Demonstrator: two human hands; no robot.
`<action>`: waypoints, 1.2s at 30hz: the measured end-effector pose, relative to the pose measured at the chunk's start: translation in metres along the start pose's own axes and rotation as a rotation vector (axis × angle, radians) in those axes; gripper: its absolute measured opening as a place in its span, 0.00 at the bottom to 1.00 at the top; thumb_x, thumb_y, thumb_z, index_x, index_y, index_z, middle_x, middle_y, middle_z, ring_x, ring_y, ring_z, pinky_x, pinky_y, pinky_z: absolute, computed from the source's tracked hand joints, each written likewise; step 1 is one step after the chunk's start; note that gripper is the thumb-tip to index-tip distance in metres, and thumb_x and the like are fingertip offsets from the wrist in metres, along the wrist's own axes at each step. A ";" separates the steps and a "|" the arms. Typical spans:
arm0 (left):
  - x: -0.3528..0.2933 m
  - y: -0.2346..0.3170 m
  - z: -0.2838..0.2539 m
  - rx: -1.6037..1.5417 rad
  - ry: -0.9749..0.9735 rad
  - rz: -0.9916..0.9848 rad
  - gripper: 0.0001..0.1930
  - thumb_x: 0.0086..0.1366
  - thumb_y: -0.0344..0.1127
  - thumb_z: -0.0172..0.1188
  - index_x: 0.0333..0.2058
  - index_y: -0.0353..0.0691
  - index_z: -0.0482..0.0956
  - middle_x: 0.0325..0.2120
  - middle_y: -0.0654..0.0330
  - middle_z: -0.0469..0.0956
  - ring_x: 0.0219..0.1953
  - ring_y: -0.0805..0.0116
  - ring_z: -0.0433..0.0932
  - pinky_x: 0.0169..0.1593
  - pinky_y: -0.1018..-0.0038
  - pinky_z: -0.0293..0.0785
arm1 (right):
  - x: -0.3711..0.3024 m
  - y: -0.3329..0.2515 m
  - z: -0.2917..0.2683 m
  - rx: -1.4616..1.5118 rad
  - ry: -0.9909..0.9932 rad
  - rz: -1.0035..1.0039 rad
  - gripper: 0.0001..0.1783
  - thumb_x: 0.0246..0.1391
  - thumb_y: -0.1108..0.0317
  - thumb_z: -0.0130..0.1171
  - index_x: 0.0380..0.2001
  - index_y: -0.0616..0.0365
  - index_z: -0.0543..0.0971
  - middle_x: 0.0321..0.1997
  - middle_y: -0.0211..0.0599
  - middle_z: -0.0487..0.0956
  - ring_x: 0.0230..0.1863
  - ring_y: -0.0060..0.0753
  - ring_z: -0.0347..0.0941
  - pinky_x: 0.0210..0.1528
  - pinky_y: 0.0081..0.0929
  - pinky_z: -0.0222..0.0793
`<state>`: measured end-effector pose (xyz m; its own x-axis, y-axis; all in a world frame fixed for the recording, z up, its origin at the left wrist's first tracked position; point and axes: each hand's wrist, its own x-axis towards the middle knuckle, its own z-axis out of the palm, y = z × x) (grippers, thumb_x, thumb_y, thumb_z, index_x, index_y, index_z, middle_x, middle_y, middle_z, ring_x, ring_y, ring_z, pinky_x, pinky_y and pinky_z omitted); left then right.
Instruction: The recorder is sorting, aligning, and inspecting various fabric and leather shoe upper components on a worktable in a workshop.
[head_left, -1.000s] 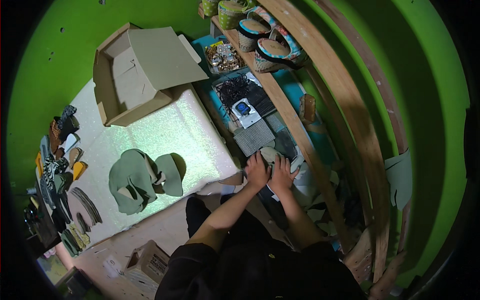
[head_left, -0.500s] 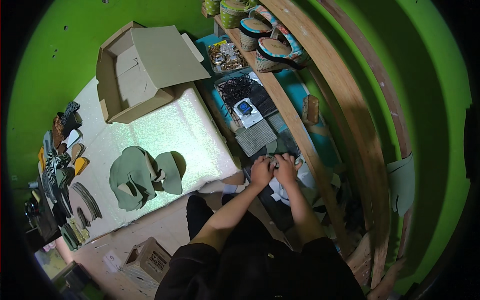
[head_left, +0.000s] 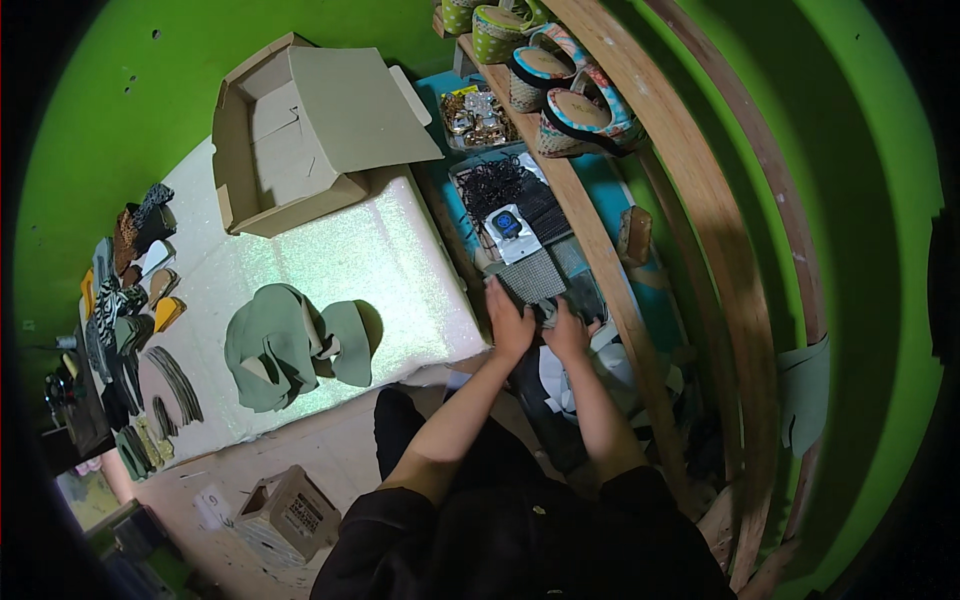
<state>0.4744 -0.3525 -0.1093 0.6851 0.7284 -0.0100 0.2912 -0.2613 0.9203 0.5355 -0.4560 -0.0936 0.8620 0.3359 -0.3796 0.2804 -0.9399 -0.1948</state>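
My left hand [head_left: 508, 320] reaches into a shallow container of shoe materials. Its fingers stretch along the left edge of a grey studded sheet [head_left: 533, 276] and seem to touch it. Just to the right, my right hand [head_left: 568, 332] has its fingers curled at a small grey-green piece of material [head_left: 547, 311], partly hidden by the hand. Above the sheet lies a clear packet with a dark blue item [head_left: 511, 226], beside a tangle of black cords [head_left: 492, 180]. White and grey scraps [head_left: 603, 370] lie below my right hand.
Left of me, a white table [head_left: 420, 330] bears an open cardboard box [head_left: 240, 215], green cut pieces [head_left: 275, 345] and several material piles. Wooden shelf boards [head_left: 590, 225] with sandals [head_left: 580, 112] rise close on the right. A small carton [head_left: 290, 515] stands on the floor.
My hands have moved apart from being together over a small piece. The left now reaches up beside the grey sheet, the right stays lower. The view has shifted slightly.
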 end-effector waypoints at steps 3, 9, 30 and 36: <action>0.002 0.003 0.003 -0.023 -0.249 -0.117 0.42 0.49 0.28 0.57 0.59 0.22 0.45 0.56 0.32 0.52 0.57 0.37 0.55 0.63 0.58 0.46 | -0.005 0.012 0.008 -0.158 0.172 -0.080 0.28 0.36 0.61 0.65 0.46 0.48 0.74 0.42 0.36 0.77 0.50 0.42 0.69 0.58 0.59 0.39; 0.008 -0.004 0.008 -0.142 0.104 -0.243 0.34 0.56 0.31 0.52 0.59 0.25 0.49 0.55 0.33 0.55 0.57 0.39 0.57 0.62 0.61 0.52 | -0.053 0.016 -0.014 0.017 0.407 -0.233 0.19 0.36 0.63 0.65 0.37 0.47 0.77 0.41 0.29 0.75 0.47 0.39 0.69 0.53 0.56 0.47; 0.038 0.015 0.031 0.390 -0.076 -0.335 0.40 0.46 0.46 0.69 0.54 0.39 0.59 0.56 0.43 0.52 0.60 0.43 0.49 0.55 0.44 0.55 | -0.025 -0.019 -0.037 0.546 0.609 -0.248 0.15 0.38 0.71 0.62 0.34 0.61 0.75 0.41 0.44 0.76 0.45 0.50 0.71 0.48 0.37 0.65; 0.033 0.004 0.022 0.312 -0.107 -0.039 0.14 0.48 0.31 0.62 0.34 0.41 0.69 0.38 0.53 0.70 0.48 0.53 0.67 0.50 0.51 0.58 | -0.027 -0.009 -0.035 0.610 0.581 -0.182 0.17 0.40 0.70 0.62 0.37 0.63 0.75 0.41 0.46 0.77 0.45 0.48 0.72 0.49 0.35 0.65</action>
<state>0.5129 -0.3439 -0.1145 0.7309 0.6752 -0.0995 0.4978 -0.4276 0.7545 0.5242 -0.4586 -0.0497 0.9515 0.2372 0.1958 0.3035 -0.6213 -0.7224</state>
